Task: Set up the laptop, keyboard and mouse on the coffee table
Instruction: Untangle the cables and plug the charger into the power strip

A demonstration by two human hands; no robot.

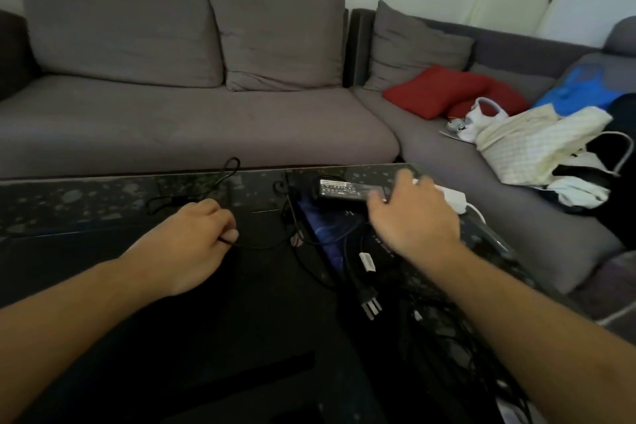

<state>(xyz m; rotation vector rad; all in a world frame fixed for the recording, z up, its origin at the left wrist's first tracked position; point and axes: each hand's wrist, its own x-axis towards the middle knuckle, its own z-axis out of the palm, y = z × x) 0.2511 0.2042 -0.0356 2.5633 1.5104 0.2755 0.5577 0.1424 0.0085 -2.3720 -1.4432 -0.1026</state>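
Note:
A dark glossy coffee table fills the lower part of the head view. My left hand rests on it and pinches a thin black cable that runs right. My right hand hovers with fingers spread just over a black power adapter near the table's far edge. The adapter lies on a flat dark item with a blue pattern; I cannot tell what it is. A black mains plug with a white tag lies below my right wrist. Keyboard and mouse are not clearly visible.
A grey corner sofa stands behind the table, with red cushions and a pile of bags and clothes on its right side. A white charger sits right of the adapter. Tangled black cables cover the table's right side.

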